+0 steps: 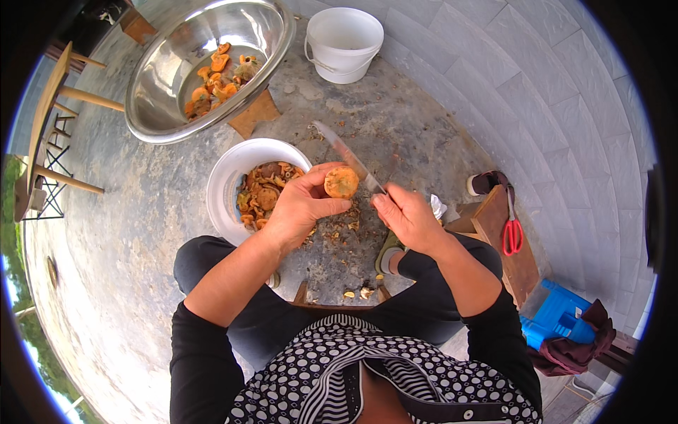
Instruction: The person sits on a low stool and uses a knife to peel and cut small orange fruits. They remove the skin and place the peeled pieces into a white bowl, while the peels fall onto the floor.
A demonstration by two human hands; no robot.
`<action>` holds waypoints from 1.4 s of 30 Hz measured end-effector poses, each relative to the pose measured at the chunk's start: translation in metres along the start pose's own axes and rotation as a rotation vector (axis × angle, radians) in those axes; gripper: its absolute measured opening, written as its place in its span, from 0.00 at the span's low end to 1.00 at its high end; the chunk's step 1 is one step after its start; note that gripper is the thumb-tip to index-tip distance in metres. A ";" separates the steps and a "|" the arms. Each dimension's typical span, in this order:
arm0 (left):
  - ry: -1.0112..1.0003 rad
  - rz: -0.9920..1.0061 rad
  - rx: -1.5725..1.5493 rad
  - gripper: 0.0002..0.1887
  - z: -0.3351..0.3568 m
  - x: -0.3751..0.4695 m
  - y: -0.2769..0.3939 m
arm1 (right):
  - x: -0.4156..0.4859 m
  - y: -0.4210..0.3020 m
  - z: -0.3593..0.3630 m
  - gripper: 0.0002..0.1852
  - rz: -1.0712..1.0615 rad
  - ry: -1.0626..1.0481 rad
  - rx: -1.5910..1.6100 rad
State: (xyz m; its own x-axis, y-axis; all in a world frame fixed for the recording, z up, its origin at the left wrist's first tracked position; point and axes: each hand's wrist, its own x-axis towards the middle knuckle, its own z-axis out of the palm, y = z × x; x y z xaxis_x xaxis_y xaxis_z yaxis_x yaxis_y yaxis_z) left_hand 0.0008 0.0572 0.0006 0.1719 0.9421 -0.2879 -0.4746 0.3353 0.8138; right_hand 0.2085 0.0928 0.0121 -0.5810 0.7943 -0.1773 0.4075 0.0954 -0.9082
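My left hand (300, 208) grips an orange mushroom (341, 182) between thumb and fingers, its round cap facing up. In my right hand (407, 216) is the handle of a kitchen knife, and the blade (347, 155) points away to the upper left, close beside the mushroom. Whether the edge touches the cap I cannot tell. Left of my hands stands a white bucket (216, 197), partly filled with orange-brown mushrooms (265, 192). Past it a wide stainless steel basin (159, 85) holds several orange mushrooms (217, 79). Part of the bucket is hidden behind my left hand and forearm.
Another white bucket (344, 58) with a handle stands near the tiled wall (529, 90). Trimmings (339, 228) lie on the concrete floor between my feet. At right are red-handled scissors (512, 236) on a wooden board (503, 259) and a blue plastic stool (556, 312).
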 end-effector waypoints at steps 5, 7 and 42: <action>-0.054 -0.063 0.186 0.27 -0.003 0.000 0.005 | -0.004 -0.008 -0.001 0.16 -0.094 -0.133 -0.044; -0.101 -0.035 0.237 0.26 -0.005 0.000 0.006 | -0.004 -0.007 -0.003 0.16 -0.067 -0.178 -0.036; -0.223 -0.214 0.285 0.25 -0.014 0.000 0.015 | -0.002 -0.003 -0.018 0.17 -0.011 -0.208 -0.020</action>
State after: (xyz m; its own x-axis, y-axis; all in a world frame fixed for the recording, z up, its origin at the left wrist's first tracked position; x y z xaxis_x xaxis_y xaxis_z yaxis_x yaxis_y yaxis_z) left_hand -0.0186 0.0619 0.0058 0.4383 0.8172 -0.3743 -0.1554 0.4791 0.8639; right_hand 0.2210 0.1014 0.0218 -0.7176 0.6523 -0.2441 0.4133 0.1168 -0.9031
